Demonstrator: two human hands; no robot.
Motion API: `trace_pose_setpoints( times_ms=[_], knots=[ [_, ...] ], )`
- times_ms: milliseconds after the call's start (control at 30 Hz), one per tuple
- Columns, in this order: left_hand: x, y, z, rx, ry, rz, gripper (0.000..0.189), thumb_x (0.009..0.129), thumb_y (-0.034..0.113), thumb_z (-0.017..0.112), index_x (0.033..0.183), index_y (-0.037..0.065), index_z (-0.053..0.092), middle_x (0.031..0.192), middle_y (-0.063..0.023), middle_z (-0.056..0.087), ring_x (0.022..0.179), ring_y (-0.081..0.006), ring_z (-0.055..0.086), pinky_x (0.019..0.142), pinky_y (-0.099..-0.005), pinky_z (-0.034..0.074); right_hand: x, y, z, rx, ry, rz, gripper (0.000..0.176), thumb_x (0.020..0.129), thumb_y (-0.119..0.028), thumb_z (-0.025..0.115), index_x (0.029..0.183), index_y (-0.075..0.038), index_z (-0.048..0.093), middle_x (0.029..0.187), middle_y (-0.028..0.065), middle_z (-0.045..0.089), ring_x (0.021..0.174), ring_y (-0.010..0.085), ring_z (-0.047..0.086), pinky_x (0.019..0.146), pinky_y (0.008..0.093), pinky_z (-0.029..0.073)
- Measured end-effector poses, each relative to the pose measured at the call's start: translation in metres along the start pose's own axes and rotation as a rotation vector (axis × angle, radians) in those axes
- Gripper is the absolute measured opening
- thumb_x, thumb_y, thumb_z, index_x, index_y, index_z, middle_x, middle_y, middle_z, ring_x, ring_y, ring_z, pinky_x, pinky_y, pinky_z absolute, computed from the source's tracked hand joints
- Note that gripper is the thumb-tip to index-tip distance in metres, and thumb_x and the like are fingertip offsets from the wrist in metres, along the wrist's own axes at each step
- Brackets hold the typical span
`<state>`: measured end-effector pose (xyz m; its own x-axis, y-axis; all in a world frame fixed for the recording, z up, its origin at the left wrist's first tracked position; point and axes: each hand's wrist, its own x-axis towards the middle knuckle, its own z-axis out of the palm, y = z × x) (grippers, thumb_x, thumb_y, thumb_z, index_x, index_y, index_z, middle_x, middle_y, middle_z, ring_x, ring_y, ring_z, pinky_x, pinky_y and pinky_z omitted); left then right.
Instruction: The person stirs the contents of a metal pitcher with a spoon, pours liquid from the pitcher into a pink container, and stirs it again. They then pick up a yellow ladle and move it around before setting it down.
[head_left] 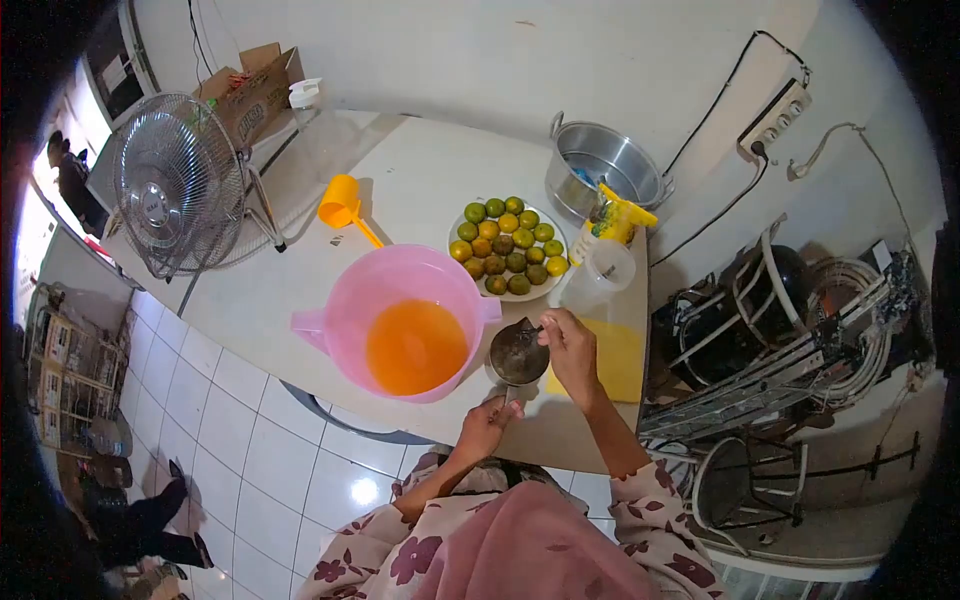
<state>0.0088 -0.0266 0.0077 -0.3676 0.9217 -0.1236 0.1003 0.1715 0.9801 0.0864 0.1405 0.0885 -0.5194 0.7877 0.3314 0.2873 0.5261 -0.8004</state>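
Observation:
My left hand (485, 425) is closed around the handle of a small dark saucepan (517, 362) near the table's front edge. Above the pan's right rim, my right hand (570, 350) pinches a thin utensil, perhaps a spoon, whose lower end reaches into the pan; the fingers hide most of it. Just left of the pan stands a pink basin (345, 290) with orange liquid in it. Behind the pan, a white plate (553, 222) carries many green and yellow citrus fruits (505, 243). A clear plastic pitcher (600, 275) stands close behind my right hand.
A yellow dipper (342, 205) lies behind the basin. At the back right are an aluminium pot (600, 150) and a yellow packet (620, 220). A yellow sheet (612, 365) lies under my right forearm. A fan (180, 190) and cardboard box (260, 95) occupy the left end.

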Motion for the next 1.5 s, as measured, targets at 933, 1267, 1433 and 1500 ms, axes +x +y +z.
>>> trace_pose_setpoints(
  times_ms=[933,1267,1433,1500],
  knots=[
    [0.000,0.005,-0.001,-0.002,-0.032,-0.068,0.032,0.094,0.032,0.053,0.092,0.002,0.063,0.088,-0.0149,0.068,0.080,-0.0267,0.065,0.073,-0.0342,0.048,-0.002,0.010,0.002,0.035,-0.049,-0.023,0.015,0.095,-0.009,0.047,0.100,0.001,0.058,0.082,0.0100,0.065,0.066,0.0174,0.066,0.063,0.0298,0.053],
    [0.001,-0.001,0.001,-0.015,-0.032,-0.052,0.033,0.094,0.034,0.053,0.091,0.002,0.063,0.084,-0.0165,0.065,0.075,-0.0273,0.062,0.071,-0.0337,0.046,-0.007,0.011,0.004,0.250,-0.128,0.151,0.016,0.095,-0.011,0.048,0.099,0.000,0.058,0.080,0.0096,0.065,0.065,0.0182,0.066,0.063,0.0299,0.054],
    [0.001,-0.010,0.004,-0.058,-0.015,-0.020,0.031,0.094,0.032,0.053,0.093,0.002,0.063,0.085,-0.0174,0.065,0.077,-0.0279,0.063,0.071,-0.0342,0.046,-0.001,0.000,-0.006,-0.023,-0.096,0.079,0.019,0.096,-0.013,0.050,0.097,0.004,0.058,0.082,0.0076,0.064,0.066,0.0130,0.064,0.061,0.0265,0.054],
    [0.001,-0.011,0.004,-0.058,-0.015,-0.016,0.030,0.094,0.031,0.053,0.094,0.002,0.063,0.085,-0.0174,0.065,0.077,-0.0283,0.063,0.071,-0.0343,0.046,-0.003,0.002,-0.006,0.003,-0.135,0.119,0.018,0.095,-0.013,0.049,0.097,0.002,0.059,0.081,0.0082,0.065,0.065,0.0155,0.065,0.060,0.0279,0.053]
  ],
)
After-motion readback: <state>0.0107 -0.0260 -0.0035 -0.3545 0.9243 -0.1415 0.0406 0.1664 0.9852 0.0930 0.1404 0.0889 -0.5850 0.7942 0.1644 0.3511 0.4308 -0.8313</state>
